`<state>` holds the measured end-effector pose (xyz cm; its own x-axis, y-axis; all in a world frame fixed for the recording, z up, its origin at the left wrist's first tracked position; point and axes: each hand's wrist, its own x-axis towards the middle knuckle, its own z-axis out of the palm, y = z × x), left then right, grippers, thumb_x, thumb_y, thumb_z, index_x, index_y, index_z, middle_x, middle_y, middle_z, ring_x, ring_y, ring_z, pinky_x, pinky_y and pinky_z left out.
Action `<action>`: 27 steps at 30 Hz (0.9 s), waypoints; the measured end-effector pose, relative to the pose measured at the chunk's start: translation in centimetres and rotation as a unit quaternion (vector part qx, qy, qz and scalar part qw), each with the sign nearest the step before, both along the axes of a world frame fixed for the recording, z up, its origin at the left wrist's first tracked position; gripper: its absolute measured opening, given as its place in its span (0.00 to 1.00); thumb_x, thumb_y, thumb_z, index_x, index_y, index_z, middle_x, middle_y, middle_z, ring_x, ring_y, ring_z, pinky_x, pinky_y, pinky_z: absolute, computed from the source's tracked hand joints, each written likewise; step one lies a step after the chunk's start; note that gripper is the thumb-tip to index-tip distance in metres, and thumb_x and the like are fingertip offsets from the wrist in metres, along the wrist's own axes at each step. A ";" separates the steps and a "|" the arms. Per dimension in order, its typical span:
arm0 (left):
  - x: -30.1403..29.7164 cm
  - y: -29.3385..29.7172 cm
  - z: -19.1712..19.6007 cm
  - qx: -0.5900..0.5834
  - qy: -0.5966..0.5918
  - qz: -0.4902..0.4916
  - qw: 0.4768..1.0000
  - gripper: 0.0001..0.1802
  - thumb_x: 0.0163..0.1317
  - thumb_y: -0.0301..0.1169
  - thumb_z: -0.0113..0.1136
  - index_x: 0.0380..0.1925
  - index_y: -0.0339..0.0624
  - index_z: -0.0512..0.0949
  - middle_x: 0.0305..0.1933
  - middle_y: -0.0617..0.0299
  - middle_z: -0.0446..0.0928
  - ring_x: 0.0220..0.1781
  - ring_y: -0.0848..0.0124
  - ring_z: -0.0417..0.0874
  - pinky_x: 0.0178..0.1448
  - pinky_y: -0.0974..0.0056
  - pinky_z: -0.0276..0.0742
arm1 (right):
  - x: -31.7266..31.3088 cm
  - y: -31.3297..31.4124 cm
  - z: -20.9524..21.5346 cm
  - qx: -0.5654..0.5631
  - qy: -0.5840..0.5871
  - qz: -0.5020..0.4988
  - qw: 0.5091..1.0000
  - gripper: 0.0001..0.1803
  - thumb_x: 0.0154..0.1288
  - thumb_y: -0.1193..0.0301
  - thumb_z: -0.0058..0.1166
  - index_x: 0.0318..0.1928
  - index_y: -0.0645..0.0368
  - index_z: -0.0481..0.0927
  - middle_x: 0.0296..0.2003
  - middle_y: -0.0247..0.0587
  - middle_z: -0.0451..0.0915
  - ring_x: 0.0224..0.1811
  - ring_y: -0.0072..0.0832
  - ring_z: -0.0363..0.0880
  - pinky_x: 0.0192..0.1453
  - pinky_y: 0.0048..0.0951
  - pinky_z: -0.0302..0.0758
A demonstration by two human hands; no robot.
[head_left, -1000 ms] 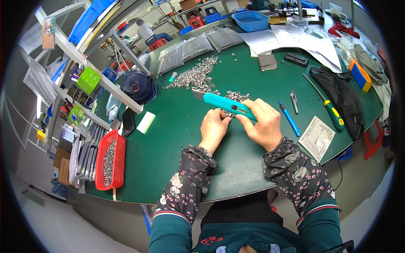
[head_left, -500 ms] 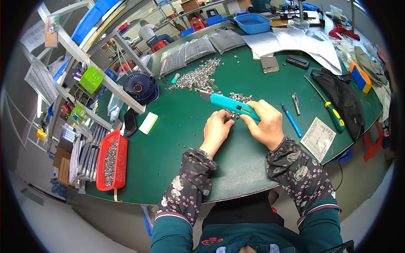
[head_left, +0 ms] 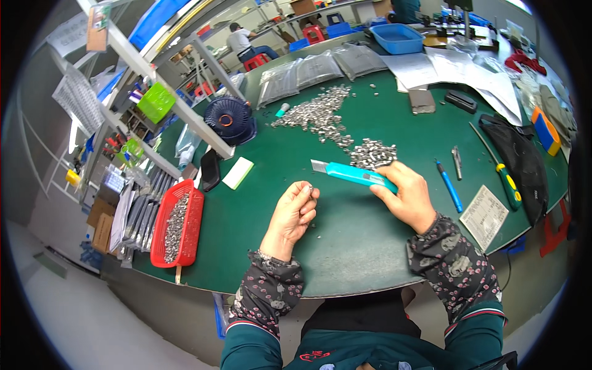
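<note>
In my right hand [head_left: 408, 196] is a teal utility knife [head_left: 361, 175], its blade out and pointing left over the green table. Its handle lies across the near edge of a small pile of metal parts [head_left: 374, 152]. My left hand [head_left: 292, 213] is raised to the left of the blade, thumb and fingertips pinched on a small metal part [head_left: 311, 190], mostly hidden by the fingers. Blade and left fingers are apart. A larger heap of the same silvery parts [head_left: 317, 115] spreads farther back, touching the small pile.
At the left stands a red basket [head_left: 196, 216] with metal parts, near a dark fan [head_left: 228, 118] and a phone [head_left: 210, 170]. Filled clear bags [head_left: 317, 69] line the back. To the right lie a blue pen [head_left: 449, 187], a screwdriver [head_left: 508, 185] and a printed card [head_left: 485, 217].
My left hand has drawn back left from the small pile, pinching a metal part. The knife, still in my right hand, now sits lower relative to the piles. The whole view has shifted.
</note>
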<state>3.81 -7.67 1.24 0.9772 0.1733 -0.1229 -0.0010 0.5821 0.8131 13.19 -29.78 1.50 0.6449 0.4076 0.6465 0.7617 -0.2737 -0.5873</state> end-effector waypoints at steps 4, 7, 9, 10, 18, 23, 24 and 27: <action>-0.9 1.8 -1.9 -0.023 -0.035 0.041 0.998 0.04 0.62 0.29 0.50 0.34 0.42 0.71 0.29 0.63 0.70 0.18 0.84 0.59 0.15 0.81 0.52 | -0.4 0.4 -0.5 -0.026 0.092 0.113 0.989 0.15 0.52 0.64 0.55 0.38 0.59 0.77 0.29 0.43 0.77 0.29 0.38 0.76 0.32 0.33 0.71; -0.9 2.4 -2.0 -0.030 -0.064 0.045 0.997 0.05 0.63 0.30 0.49 0.36 0.41 0.71 0.29 0.63 0.70 0.18 0.84 0.59 0.16 0.80 0.52 | -0.7 0.7 -0.2 -0.030 0.133 0.158 0.978 0.15 0.53 0.64 0.55 0.39 0.60 0.77 0.30 0.46 0.78 0.31 0.37 0.77 0.34 0.31 0.71; -1.0 2.4 -2.0 -0.036 -0.061 0.044 0.997 0.06 0.63 0.30 0.48 0.37 0.40 0.72 0.28 0.64 0.69 0.18 0.84 0.59 0.16 0.80 0.52 | -0.7 0.8 -0.4 -0.052 0.163 0.175 0.970 0.14 0.54 0.65 0.54 0.38 0.60 0.78 0.29 0.46 0.78 0.31 0.37 0.77 0.34 0.32 0.71; -0.9 2.5 -1.9 -0.037 -0.062 0.043 0.996 0.06 0.63 0.30 0.48 0.37 0.40 0.72 0.28 0.64 0.69 0.18 0.84 0.59 0.16 0.80 0.52 | -0.7 0.9 -0.4 -0.051 0.162 0.177 0.969 0.14 0.54 0.65 0.54 0.38 0.61 0.78 0.29 0.46 0.78 0.31 0.36 0.77 0.34 0.32 0.71; -0.9 2.1 -1.6 -0.006 -0.045 0.043 0.998 0.07 0.62 0.32 0.50 0.34 0.40 0.73 0.26 0.65 0.69 0.16 0.85 0.57 0.15 0.81 0.51 | -0.9 1.0 -0.4 -0.075 0.167 0.175 0.967 0.13 0.54 0.64 0.54 0.37 0.59 0.78 0.29 0.44 0.78 0.31 0.37 0.77 0.34 0.32 0.71; -1.0 2.0 -1.8 0.009 -0.020 0.061 0.998 0.08 0.61 0.32 0.52 0.32 0.39 0.73 0.23 0.67 0.68 0.14 0.85 0.56 0.14 0.81 0.50 | -1.3 1.0 -0.1 -0.110 0.113 0.133 0.978 0.13 0.53 0.63 0.55 0.37 0.57 0.78 0.27 0.42 0.77 0.28 0.38 0.76 0.32 0.33 0.71; -1.0 1.9 -1.7 0.009 -0.016 0.064 0.998 0.08 0.61 0.33 0.52 0.32 0.39 0.73 0.22 0.67 0.68 0.14 0.85 0.56 0.14 0.81 0.50 | -1.4 1.0 0.0 -0.115 0.088 0.117 0.983 0.13 0.53 0.63 0.55 0.37 0.56 0.78 0.25 0.41 0.75 0.27 0.38 0.75 0.31 0.33 0.70; -0.9 1.8 -1.6 0.021 -0.007 0.071 0.997 0.09 0.61 0.33 0.52 0.31 0.39 0.73 0.21 0.68 0.68 0.14 0.85 0.55 0.14 0.80 0.50 | -1.6 0.9 0.1 -0.121 0.043 0.093 0.987 0.13 0.53 0.63 0.55 0.37 0.55 0.78 0.23 0.40 0.72 0.25 0.37 0.73 0.28 0.33 0.69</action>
<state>2.88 -5.92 -0.38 0.9439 0.3148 -0.0994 -0.0920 0.5402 0.8365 11.64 -28.86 1.64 0.5926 0.6603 0.4613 0.7622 -0.2745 -0.5863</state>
